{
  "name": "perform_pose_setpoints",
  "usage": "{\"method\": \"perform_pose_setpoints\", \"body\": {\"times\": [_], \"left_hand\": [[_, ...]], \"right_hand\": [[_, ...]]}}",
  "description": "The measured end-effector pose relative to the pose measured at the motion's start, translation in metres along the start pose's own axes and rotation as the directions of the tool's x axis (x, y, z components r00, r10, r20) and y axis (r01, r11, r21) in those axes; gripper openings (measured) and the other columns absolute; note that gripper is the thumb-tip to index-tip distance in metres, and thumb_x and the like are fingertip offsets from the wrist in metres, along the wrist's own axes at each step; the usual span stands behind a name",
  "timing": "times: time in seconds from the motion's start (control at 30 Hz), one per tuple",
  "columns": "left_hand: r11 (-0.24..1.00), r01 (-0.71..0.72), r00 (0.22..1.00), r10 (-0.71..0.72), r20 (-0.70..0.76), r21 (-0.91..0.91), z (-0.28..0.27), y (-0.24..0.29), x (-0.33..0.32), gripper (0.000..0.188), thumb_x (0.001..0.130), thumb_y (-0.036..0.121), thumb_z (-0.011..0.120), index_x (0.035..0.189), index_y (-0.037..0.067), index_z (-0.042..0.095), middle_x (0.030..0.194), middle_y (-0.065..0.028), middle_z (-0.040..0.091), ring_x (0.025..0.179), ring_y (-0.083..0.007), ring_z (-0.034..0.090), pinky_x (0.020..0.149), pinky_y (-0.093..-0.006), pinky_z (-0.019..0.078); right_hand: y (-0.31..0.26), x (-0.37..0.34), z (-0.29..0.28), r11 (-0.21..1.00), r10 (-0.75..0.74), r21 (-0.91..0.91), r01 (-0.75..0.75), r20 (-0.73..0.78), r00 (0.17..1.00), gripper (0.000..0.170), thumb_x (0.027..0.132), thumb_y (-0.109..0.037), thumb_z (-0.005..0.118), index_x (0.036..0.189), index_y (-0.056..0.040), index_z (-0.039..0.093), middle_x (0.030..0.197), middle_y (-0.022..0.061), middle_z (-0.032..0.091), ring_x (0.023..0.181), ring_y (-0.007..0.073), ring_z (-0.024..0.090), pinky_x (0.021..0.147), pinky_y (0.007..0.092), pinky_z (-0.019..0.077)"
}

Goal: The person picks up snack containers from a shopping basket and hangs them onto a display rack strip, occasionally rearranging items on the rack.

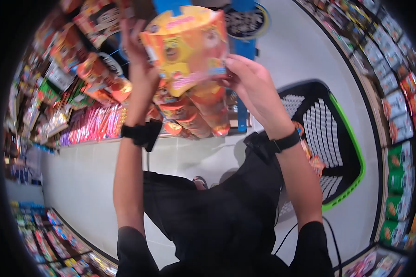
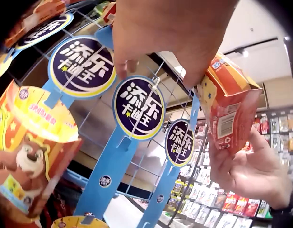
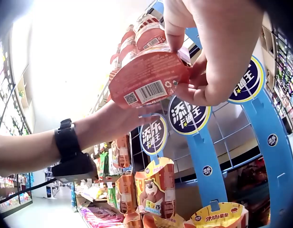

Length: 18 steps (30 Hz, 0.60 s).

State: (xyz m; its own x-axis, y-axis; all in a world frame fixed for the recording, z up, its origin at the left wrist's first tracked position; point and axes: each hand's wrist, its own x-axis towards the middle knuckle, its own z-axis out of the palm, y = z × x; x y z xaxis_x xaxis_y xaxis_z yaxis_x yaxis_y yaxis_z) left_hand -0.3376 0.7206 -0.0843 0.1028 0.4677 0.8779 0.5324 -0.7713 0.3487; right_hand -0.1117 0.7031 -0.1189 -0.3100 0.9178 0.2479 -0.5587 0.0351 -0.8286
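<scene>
Here, near the blue display strips (image 2: 111, 164) — their round signs (image 2: 139, 108) reading "添乐卡通王" — the right hand (image 1: 252, 83) pinches a barcoded orange snack carton (image 1: 185, 53); the left hand (image 1: 142, 68), also near the strips, has loosely extended fingers.

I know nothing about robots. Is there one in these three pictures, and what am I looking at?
No robot shows here, just a bare-handed person. The wide picture comes from a camera worn on the head, looking down; the other two come from wrist cameras, one per arm. The right hand pinches an orange-and-yellow packet by its edge; the left hand is at its other side. In front are similar packets and blue strips with round labels. A black basket with a green rim stands on the floor to the person's right.
</scene>
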Motion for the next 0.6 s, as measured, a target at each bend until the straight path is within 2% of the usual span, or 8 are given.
{"method": "perform_pose_setpoints", "body": {"times": [0.03, 0.1, 0.13, 0.2, 0.27, 0.3, 0.53, 0.6], "left_hand": [[0.959, -0.104, 0.994, 0.104, 0.015, 0.263, -0.006, -0.001, 0.008, 0.090, 0.080, 0.009, 0.072, 0.148, 0.012, 0.015, 0.144, -0.0157, 0.034, 0.129, -0.0245, 0.041, 0.108, -0.0371, 0.0320], [0.944, -0.212, 0.977, 0.200, 0.075, 0.252, -0.005, -0.003, 0.018, 0.075, 0.078, 0.009, 0.073, 0.142, 0.009, 0.033, 0.142, -0.0121, 0.039, 0.129, -0.0251, 0.042, 0.109, -0.0375, 0.0306], [0.982, -0.188, 0.980, 0.186, 0.075, 0.011, -0.001, -0.005, 0.020, 0.067, 0.078, 0.008, 0.074, 0.137, 0.008, 0.043, 0.141, -0.0106, 0.041, 0.130, -0.0252, 0.042, 0.109, -0.0375, 0.0314], [0.825, -0.446, 0.890, 0.370, 0.265, 0.347, -0.013, -0.011, 0.036, 0.054, 0.079, 0.004, 0.071, 0.129, 0.004, 0.051, 0.135, -0.0111, 0.050, 0.128, -0.0240, 0.044, 0.108, -0.0372, 0.0333], [0.852, -0.416, 0.894, 0.319, 0.316, 0.318, -0.016, -0.013, 0.040, 0.043, 0.082, -0.002, 0.067, 0.123, 0.000, 0.054, 0.130, -0.0136, 0.055, 0.126, -0.0238, 0.047, 0.106, -0.0372, 0.0365], [0.983, -0.178, 0.961, 0.182, 0.206, -0.036, -0.011, -0.026, 0.034, 0.039, 0.084, -0.004, 0.064, 0.121, -0.004, 0.053, 0.125, -0.0147, 0.058, 0.120, -0.0225, 0.052, 0.101, -0.0342, 0.0413], [0.997, 0.036, 0.999, -0.035, 0.024, -0.063, 0.002, -0.039, 0.032, 0.032, 0.089, -0.003, 0.061, 0.119, -0.006, 0.052, 0.120, -0.0113, 0.058, 0.106, -0.0160, 0.058, 0.088, -0.0252, 0.0463], [0.997, -0.035, 0.999, 0.036, 0.017, -0.075, 0.000, -0.053, 0.032, 0.034, 0.091, -0.003, 0.058, 0.123, -0.006, 0.048, 0.115, -0.0095, 0.059, 0.098, -0.0130, 0.058, 0.079, -0.0229, 0.0470]], "right_hand": [[0.000, 0.001, -0.003, 0.999, -0.049, 0.025, 0.047, 0.071, 0.996, 0.030, 0.094, -0.022, 0.057, 0.108, 0.0038, 0.064, 0.096, 0.0027, 0.065, 0.079, 0.0059, 0.058, 0.076, 0.0218, 0.0482], [0.003, 0.002, -0.017, 0.995, -0.088, -0.037, 0.093, 0.121, 0.989, 0.030, 0.093, -0.024, 0.059, 0.105, 0.0028, 0.066, 0.095, 0.0033, 0.065, 0.079, 0.0065, 0.058, 0.075, 0.0225, 0.0487], [0.003, 0.000, -0.023, 0.989, -0.074, -0.120, 0.090, 0.131, 0.989, 0.030, 0.092, -0.026, 0.061, 0.104, 0.0019, 0.067, 0.094, 0.0036, 0.066, 0.079, 0.0072, 0.059, 0.073, 0.0231, 0.0493], [0.000, -0.003, -0.026, 0.978, -0.094, -0.178, 0.107, 0.083, 0.992, 0.033, 0.092, -0.029, 0.060, 0.107, 0.0005, 0.065, 0.091, 0.0048, 0.065, 0.077, 0.0090, 0.060, 0.068, 0.0243, 0.0502], [-0.009, 0.003, -0.045, 0.971, -0.024, -0.234, 0.056, 0.137, 0.990, 0.039, 0.092, -0.031, 0.059, 0.117, -0.0007, 0.060, 0.098, 0.0075, 0.064, 0.081, 0.0121, 0.060, 0.071, 0.0228, 0.0508], [-0.015, 0.005, -0.055, 0.964, 0.013, -0.263, 0.033, 0.172, 0.985, 0.042, 0.092, -0.032, 0.059, 0.122, -0.0013, 0.057, 0.102, 0.0089, 0.063, 0.082, 0.0136, 0.060, 0.073, 0.0220, 0.0511], [-0.076, -0.036, -0.194, 0.829, 0.098, -0.517, -0.213, -0.240, 0.966, 0.038, 0.097, -0.025, 0.048, 0.123, 0.0021, 0.052, 0.106, 0.0142, 0.061, 0.093, 0.0210, 0.061, 0.083, 0.0313, 0.0512], [-0.066, -0.062, -0.279, 0.860, 0.139, -0.434, -0.268, -0.307, 0.941, 0.033, 0.099, -0.027, 0.046, 0.118, -0.0017, 0.056, 0.101, 0.0044, 0.064, 0.078, 0.0100, 0.060, 0.076, 0.0239, 0.0499]]}}
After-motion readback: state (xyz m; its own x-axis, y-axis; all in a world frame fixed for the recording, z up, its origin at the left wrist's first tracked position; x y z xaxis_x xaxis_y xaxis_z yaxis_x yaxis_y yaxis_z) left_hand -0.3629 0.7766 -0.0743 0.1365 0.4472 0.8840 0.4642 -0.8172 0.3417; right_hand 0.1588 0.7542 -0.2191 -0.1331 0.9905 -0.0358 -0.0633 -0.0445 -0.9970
